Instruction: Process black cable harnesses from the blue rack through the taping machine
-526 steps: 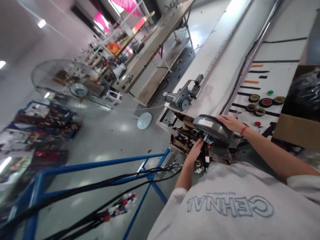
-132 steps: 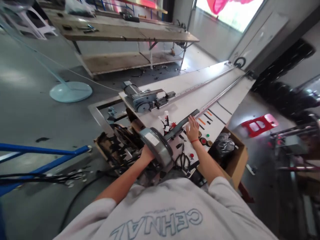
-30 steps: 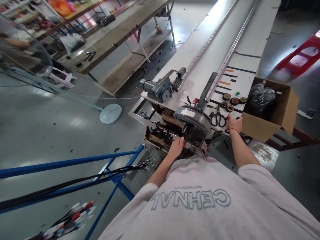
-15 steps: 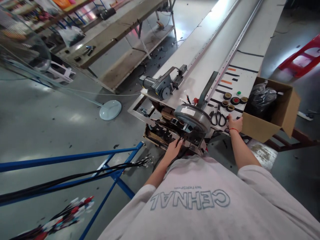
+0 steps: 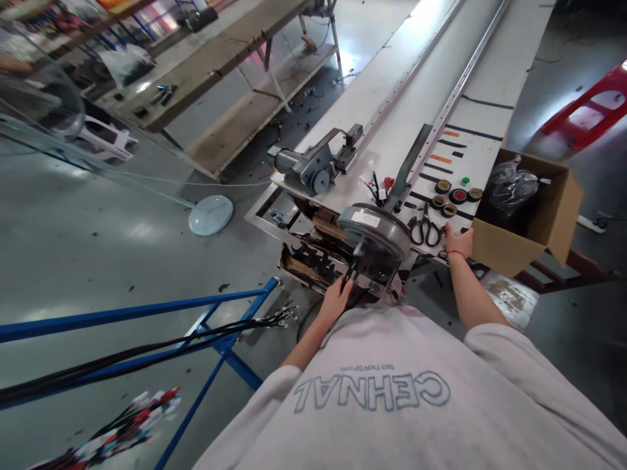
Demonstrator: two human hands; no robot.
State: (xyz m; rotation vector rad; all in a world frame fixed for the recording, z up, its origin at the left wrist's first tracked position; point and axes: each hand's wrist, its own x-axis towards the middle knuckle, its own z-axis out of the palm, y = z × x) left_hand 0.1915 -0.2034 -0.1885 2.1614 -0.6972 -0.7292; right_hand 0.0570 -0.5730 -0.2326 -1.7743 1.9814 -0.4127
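Grey metal makes up the round motor [image 5: 375, 236] sitting at the near end of the long white worktop [image 5: 416, 124]. The left hand [image 5: 336, 300] reaches under its front edge, fingers pinched on what looks like a thin dark cable, though the view is too small to be sure. The right hand [image 5: 458, 241] rests flat on the worktop edge, fingers loose and holding nothing, just beside the scissors [image 5: 425, 228] and near the cardboard box [image 5: 531, 222]. Tape rolls [image 5: 453, 196] lie untouched, and loose coloured wires [image 5: 377, 186] remain behind the motor, so the wiring seems unfinished.
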